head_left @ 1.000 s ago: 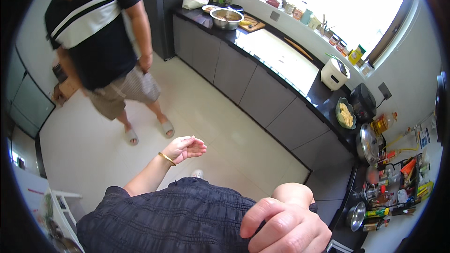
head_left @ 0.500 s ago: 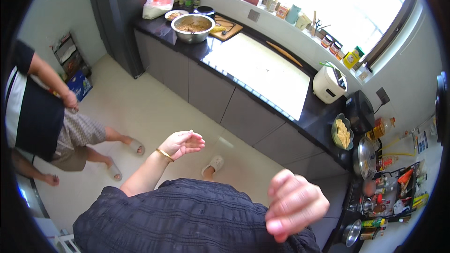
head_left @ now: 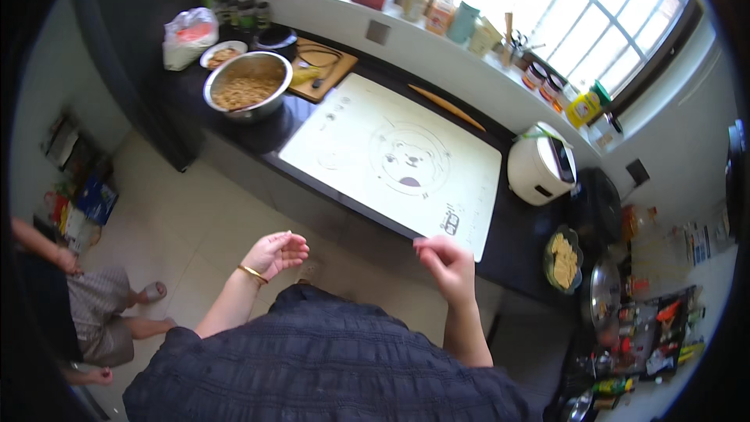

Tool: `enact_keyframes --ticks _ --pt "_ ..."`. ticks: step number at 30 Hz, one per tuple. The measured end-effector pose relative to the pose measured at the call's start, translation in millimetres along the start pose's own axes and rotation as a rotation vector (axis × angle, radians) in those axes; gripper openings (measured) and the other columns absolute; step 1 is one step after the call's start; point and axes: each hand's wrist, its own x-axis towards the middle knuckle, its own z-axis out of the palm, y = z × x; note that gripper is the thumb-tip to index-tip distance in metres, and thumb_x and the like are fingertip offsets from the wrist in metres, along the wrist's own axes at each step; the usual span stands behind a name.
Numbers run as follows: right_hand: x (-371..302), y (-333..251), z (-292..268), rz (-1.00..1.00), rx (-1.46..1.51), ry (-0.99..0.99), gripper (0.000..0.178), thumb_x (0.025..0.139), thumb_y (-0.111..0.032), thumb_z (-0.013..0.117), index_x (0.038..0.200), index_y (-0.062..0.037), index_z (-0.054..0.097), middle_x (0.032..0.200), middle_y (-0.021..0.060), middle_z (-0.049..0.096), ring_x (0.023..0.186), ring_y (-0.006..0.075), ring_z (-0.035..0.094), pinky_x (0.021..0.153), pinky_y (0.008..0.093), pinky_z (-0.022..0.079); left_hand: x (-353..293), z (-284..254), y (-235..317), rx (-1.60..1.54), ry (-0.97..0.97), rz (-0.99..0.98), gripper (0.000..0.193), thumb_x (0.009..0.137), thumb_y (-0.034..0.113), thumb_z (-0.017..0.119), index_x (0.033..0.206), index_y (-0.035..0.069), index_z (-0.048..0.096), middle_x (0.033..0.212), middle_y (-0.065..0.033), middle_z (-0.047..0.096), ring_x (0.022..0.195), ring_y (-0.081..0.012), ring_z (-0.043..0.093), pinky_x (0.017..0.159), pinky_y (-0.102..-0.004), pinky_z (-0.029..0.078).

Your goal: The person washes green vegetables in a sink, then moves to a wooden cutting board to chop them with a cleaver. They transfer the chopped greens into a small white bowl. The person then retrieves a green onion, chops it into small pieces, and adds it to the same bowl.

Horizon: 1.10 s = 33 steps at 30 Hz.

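Observation:
My left hand (head_left: 273, 256), with a gold bangle (head_left: 252, 274) at its wrist, hovers palm up in front of the counter, fingers loosely bent and apart, holding nothing. My right hand (head_left: 447, 264) is curled closed at the counter's front edge, and nothing shows in it. Just beyond it lies a large white mat (head_left: 355, 158) printed with a bear face. A slim wooden rolling pin (head_left: 447, 106) rests behind the mat. On the left stands a steel bowl (head_left: 248, 87) of brownish filling, beside a wooden cutting board (head_left: 332, 78).
A white rice cooker (head_left: 531, 172) stands right of the mat, with a green-rimmed bowl (head_left: 562, 259) of yellow food nearer. A plastic bag (head_left: 190, 39) and a small plate (head_left: 223, 55) sit far left. Another person (head_left: 105, 305) is at the left. Jars (head_left: 534, 76) line the sill.
The view has moved closer to the counter and the mat's print now shows. My right hand has swung forward and left, toward the mat. The other person appears farther left and lower.

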Motion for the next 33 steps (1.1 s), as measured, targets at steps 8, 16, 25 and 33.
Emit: enact_keyframes --ticks 8,16,25,33 --pt "88.6 64.1 -67.2 0.26 0.09 0.575 0.014 0.08 -0.01 0.062 0.084 0.0035 0.064 0.068 0.0033 0.059 0.057 0.0061 0.048 0.054 0.0185 0.039 149.6 35.5 71.0 0.256 -0.2 -0.151 0.028 0.09 0.023 0.046 0.098 -0.001 0.057 0.088 -0.0113 0.062 0.08 -0.0179 0.061 0.07 -0.0296 0.051" --pt "79.2 100.5 -138.9 0.243 0.139 0.816 0.026 0.076 -0.022 0.07 0.066 -0.0002 0.059 0.06 -0.0008 0.055 0.055 0.0043 0.044 0.052 0.0179 0.035 296.3 202.2 59.3 0.662 -0.442 -0.137 0.027 0.089 0.026 0.05 0.102 0.003 0.056 0.091 -0.0053 0.06 0.083 -0.0133 0.058 0.073 -0.0256 0.048" --pt "69.1 124.4 -249.4 0.192 0.015 0.693 0.011 0.079 -0.003 0.061 0.088 0.0025 0.063 0.092 0.0056 0.061 0.08 0.0093 0.055 0.071 0.0209 0.045 500.8 418.3 -15.9 0.955 -0.203 0.42 0.035 0.078 0.029 0.064 0.097 0.0 0.058 0.082 -0.007 0.06 0.073 -0.0133 0.057 0.066 -0.0262 0.047" --pt "45.0 142.2 -334.5 0.313 0.122 0.584 0.015 0.082 -0.008 0.058 0.094 0.0005 0.063 0.084 0.0042 0.063 0.071 0.007 0.055 0.065 0.0193 0.045 543.7 494.7 -47.5 0.984 -0.252 0.15 0.015 0.073 0.006 0.066 0.084 -0.005 0.062 0.067 -0.0089 0.061 0.055 -0.0119 0.058 0.046 -0.0227 0.047"
